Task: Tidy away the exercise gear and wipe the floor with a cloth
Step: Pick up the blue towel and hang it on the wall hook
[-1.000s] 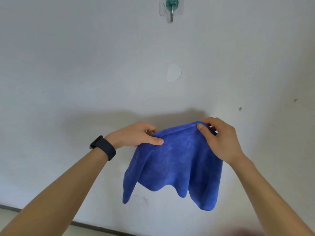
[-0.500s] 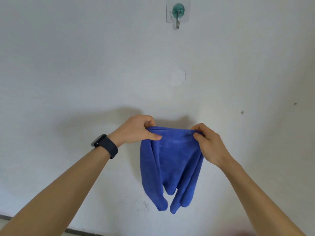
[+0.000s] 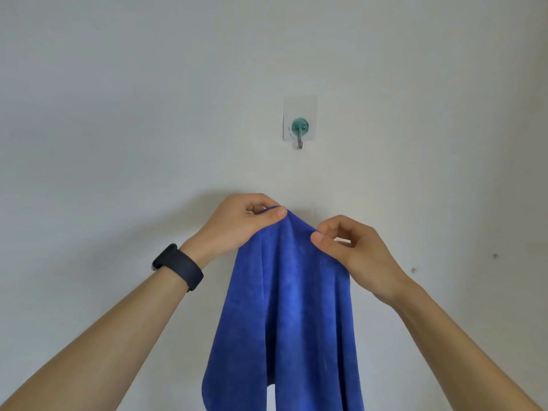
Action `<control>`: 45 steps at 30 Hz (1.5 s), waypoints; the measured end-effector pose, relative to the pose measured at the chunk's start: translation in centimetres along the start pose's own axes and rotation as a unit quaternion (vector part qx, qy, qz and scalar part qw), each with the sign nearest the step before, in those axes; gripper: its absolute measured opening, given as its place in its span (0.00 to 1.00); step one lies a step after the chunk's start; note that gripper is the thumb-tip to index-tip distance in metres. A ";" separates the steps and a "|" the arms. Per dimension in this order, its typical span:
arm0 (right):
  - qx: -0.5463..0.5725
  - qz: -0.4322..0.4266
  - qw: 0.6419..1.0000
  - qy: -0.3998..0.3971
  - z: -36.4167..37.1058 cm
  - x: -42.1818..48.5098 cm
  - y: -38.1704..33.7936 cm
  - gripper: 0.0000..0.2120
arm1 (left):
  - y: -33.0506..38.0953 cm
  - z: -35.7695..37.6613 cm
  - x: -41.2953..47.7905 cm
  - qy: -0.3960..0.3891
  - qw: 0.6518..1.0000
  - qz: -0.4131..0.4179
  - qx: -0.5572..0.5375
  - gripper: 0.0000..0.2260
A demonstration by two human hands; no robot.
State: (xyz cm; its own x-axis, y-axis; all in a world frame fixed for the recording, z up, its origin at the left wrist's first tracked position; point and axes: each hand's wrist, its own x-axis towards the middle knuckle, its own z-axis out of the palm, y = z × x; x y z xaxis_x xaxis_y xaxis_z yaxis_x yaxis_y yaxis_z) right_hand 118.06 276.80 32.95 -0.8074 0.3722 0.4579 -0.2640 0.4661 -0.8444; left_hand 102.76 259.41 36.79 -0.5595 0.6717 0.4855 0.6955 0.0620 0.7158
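Observation:
A blue cloth (image 3: 284, 307) hangs in long folds in front of a white wall. My left hand (image 3: 240, 223), with a black band on its wrist, pinches the cloth's top corner between thumb and fingers. My right hand (image 3: 353, 250) pinches the top edge a little lower and to the right. Above both hands, a small metal hook (image 3: 300, 133) with a green knob is stuck to the wall on a clear square pad; nothing hangs on it. The cloth's top sits well below the hook and apart from it.
The white wall (image 3: 118, 114) fills the whole view. A few small dark marks (image 3: 412, 270) dot it at the right. No floor or other gear shows.
Both hands have risen with the cloth and closed together at its top. The view has tilted up, so the hook now sits nearer the middle and the cloth hangs narrower.

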 end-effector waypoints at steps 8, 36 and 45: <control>-0.236 -0.180 0.933 0.203 -1.6 8.8 -7.5 0.05 | 4.8 -2.7 7.8 0.209 0.970 0.081 0.094 0.09; -0.306 -0.153 0.922 0.181 2.3 4.7 2.8 0.19 | -4.2 3.9 3.1 0.172 0.966 0.132 0.138 0.11; -0.292 -0.075 0.937 0.176 4.9 -3.2 10.3 0.17 | -9.1 6.4 -4.5 0.105 0.955 0.110 0.255 0.21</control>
State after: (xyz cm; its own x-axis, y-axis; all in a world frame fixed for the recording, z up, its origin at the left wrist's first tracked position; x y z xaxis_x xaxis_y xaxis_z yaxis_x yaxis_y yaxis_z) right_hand 115.32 276.48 21.43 -0.5337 0.4607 0.7091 0.0554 0.8558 -0.5143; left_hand 101.84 260.56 24.84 -0.4151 0.5503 0.7245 0.9059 0.3238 0.2730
